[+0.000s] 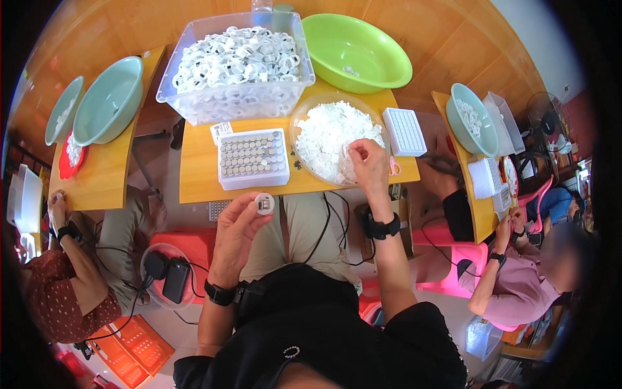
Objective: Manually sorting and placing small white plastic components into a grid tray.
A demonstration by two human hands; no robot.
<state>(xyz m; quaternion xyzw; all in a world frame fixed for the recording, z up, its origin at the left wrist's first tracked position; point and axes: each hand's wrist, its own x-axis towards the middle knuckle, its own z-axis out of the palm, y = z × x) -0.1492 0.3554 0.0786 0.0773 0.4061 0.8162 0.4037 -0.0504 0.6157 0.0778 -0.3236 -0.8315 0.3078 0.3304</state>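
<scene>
In my left hand (234, 225) I hold a small round white plastic part (264, 203) between thumb and fingers, above my lap. Metallic pieces show inside its face. My right hand (372, 166) is over the right side of a round clear tray (295, 146) heaped with small white pieces (334, 133). Its thumb and index finger are pinched together; whatever is between them is too small to make out. Left of the tray, a white block tray (254, 179) carries rows of round greyish parts (249, 152).
Behind stand a clear bin (227, 111) full of white rings and a green basin (356, 48). A second white tray (404, 131) and pink scissors (394, 167) lie at the right. Co-workers sit at side tables; a person's hands (508, 227) work at the right. Cables hang below the wooden table (201, 165).
</scene>
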